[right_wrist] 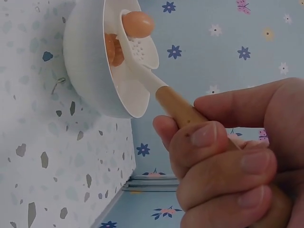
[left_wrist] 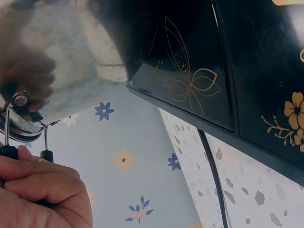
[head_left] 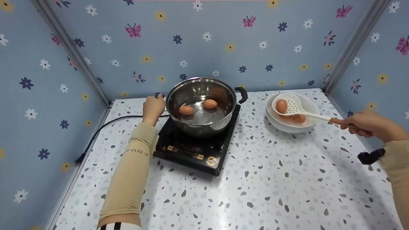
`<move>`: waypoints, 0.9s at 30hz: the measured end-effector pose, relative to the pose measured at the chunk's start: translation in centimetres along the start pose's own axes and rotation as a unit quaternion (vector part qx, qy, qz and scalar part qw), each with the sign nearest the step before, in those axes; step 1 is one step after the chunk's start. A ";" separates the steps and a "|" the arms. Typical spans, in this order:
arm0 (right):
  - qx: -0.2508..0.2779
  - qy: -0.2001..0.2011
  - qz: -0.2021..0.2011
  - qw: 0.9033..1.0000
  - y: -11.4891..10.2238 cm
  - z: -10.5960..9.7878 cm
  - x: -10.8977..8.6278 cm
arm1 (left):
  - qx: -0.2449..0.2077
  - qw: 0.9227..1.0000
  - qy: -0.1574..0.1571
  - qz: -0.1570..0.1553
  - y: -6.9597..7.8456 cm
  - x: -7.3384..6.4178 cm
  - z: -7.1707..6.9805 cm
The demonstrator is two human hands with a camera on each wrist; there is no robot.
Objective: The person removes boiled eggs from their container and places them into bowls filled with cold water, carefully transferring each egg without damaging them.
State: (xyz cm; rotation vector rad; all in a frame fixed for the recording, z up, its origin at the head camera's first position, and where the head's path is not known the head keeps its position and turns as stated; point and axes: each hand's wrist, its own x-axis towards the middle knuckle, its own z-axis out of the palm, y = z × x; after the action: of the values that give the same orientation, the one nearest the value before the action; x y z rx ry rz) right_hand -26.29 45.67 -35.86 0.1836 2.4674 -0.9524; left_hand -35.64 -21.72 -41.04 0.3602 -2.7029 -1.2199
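My left hand (head_left: 154,108) grips the left handle (left_wrist: 8,152) of a steel pot (head_left: 204,126); in the left wrist view the fingers curl round its black grip. Two brown eggs (head_left: 186,110) lie in water inside the pot. With my right hand (head_left: 372,124) I hold the wooden handle (right_wrist: 178,105) of a white slotted spoon (head_left: 295,107). Its perforated bowl carries one brown egg (head_left: 281,106) over the white bowl (head_left: 287,129). More brown eggs (head_left: 299,118) sit in that bowl, partly hidden under the spoon.
The pot stands on a black induction cooker (head_left: 191,156), whose cord (head_left: 108,123) runs off to the left. A speckled table (head_left: 255,198) lies beneath. Flower-patterned panels (head_left: 211,41) enclose the back and both sides. The pot's other handle (head_left: 243,95) sticks out to the right.
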 end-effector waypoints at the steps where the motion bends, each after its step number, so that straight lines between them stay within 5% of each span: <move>1: -0.004 0.001 0.000 1.000 -0.1 0.0 -0.1 | 0.001 1.000 -0.001 -0.002 0.0 0.0 0.0; 27: -0.084 0.081 -0.013 0.993 -2.4 0.2 -0.9 | -0.004 1.000 0.000 -0.006 0.0 0.0 0.0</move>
State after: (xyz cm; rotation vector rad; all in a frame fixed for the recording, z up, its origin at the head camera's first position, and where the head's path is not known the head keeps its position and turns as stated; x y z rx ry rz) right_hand -26.13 43.79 -34.11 0.1782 2.6910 -0.7633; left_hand -35.63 -21.67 -41.02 0.3748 -2.6983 -1.2334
